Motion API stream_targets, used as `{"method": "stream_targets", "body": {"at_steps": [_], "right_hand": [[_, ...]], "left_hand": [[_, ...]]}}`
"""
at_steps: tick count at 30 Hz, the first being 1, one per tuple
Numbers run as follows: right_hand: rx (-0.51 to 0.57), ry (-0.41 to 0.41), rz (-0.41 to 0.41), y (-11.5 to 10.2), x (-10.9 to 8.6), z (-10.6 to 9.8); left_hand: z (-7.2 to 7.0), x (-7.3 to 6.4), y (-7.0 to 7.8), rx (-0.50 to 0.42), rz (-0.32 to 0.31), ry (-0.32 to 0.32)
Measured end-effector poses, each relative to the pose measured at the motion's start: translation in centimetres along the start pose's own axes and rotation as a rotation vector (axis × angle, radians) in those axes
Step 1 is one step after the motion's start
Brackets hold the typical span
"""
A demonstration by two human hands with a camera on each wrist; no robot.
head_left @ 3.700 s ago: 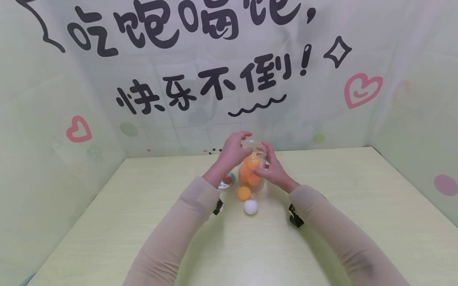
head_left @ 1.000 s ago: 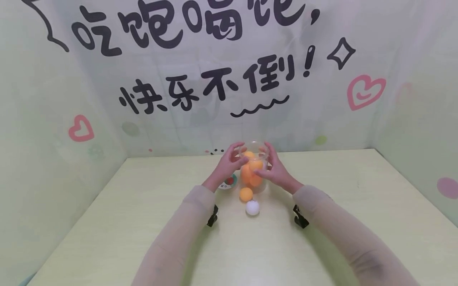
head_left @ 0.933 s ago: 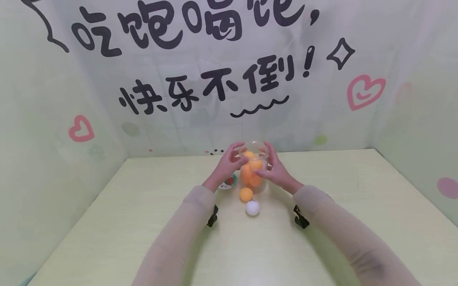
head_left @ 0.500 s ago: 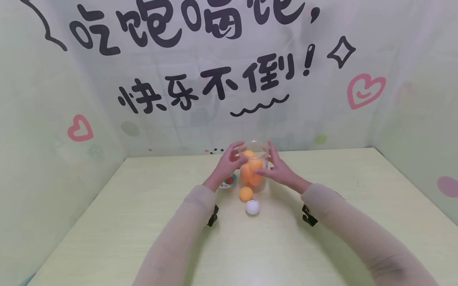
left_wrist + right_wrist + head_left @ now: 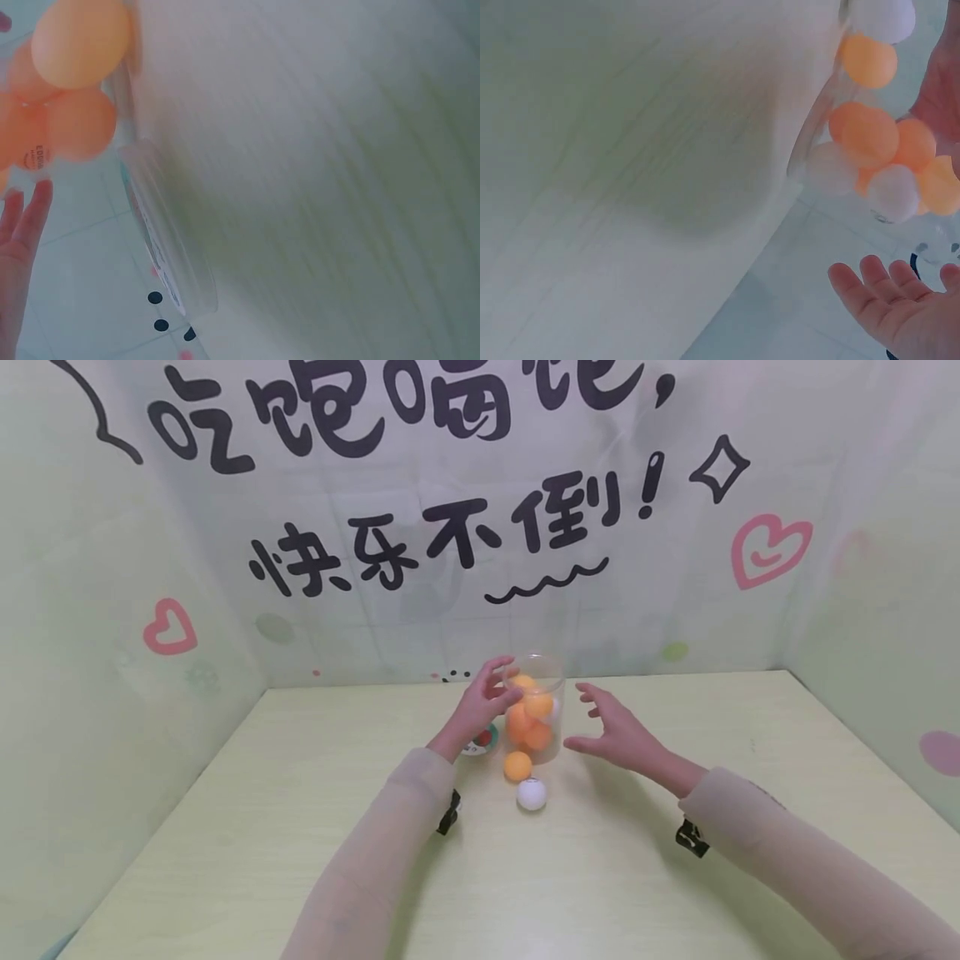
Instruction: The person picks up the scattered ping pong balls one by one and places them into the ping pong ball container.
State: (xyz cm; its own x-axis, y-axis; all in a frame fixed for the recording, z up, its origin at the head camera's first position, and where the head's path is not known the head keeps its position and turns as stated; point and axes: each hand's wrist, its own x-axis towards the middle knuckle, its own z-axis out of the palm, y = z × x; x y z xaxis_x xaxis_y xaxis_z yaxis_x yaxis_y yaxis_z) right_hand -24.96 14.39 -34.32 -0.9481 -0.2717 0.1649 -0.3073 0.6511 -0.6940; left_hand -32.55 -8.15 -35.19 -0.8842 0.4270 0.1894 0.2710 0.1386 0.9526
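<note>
A clear plastic jar (image 5: 536, 667) stands upright near the back of the table, holding several orange and white ping-pong balls (image 5: 868, 139). My left hand (image 5: 476, 700) grips the jar's left side near the rim, thumb at the front and fingers curving behind. To the right of the jar, my right hand (image 5: 618, 731) is off it, fingers spread and palm towards it. In front of the jar lie an orange ping-pong ball (image 5: 517, 767) and, nearer to me, a white ping-pong ball (image 5: 532, 794).
A round clear-edged lid (image 5: 176, 240) with a coloured label lies left of the jar, partly behind my left wrist in the head view. The pale wooden table (image 5: 262, 827) meets a printed cloth backdrop (image 5: 390, 635) close behind the jar.
My right hand has let go of the jar and drawn back to the right. The left hand, at first above the rim, has come down to the jar's side and stays there.
</note>
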Motion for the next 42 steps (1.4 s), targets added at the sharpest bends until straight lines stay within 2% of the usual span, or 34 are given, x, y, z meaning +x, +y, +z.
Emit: {"method": "stream_targets", "body": {"at_steps": [7,13,18,23,27,34,42], "right_hand": [[-0.015,-0.062,-0.050,-0.8,-1.3,1.2],[-0.021,-0.113,-0.147,-1.3,-1.9,2.7],[-0.029,-0.162,-0.178,-1.9,-2.3,3.7],[-0.112,-0.212,-0.228,-2.3,-2.5,4.7],[-0.178,-0.221,-0.272,-2.6,-2.7,5.3],[-0.212,-0.214,-0.292,-2.9,-2.8,6.0],[-0.219,-0.209,-0.247,-2.7,-2.9,6.3]], "left_hand": [[0.1,-0.1,-0.1,0.012,-0.006,0.004],[0.0,-0.1,-0.1,0.017,-0.005,0.001],[0.0,0.0,0.0,0.013,0.004,0.002],[0.0,0.0,-0.1,0.026,0.000,0.009],[0.0,-0.1,-0.2,0.042,0.006,0.005],[-0.1,-0.2,-0.2,0.048,0.013,0.003],[0.1,-0.1,-0.2,0.046,0.021,0.009]]}}
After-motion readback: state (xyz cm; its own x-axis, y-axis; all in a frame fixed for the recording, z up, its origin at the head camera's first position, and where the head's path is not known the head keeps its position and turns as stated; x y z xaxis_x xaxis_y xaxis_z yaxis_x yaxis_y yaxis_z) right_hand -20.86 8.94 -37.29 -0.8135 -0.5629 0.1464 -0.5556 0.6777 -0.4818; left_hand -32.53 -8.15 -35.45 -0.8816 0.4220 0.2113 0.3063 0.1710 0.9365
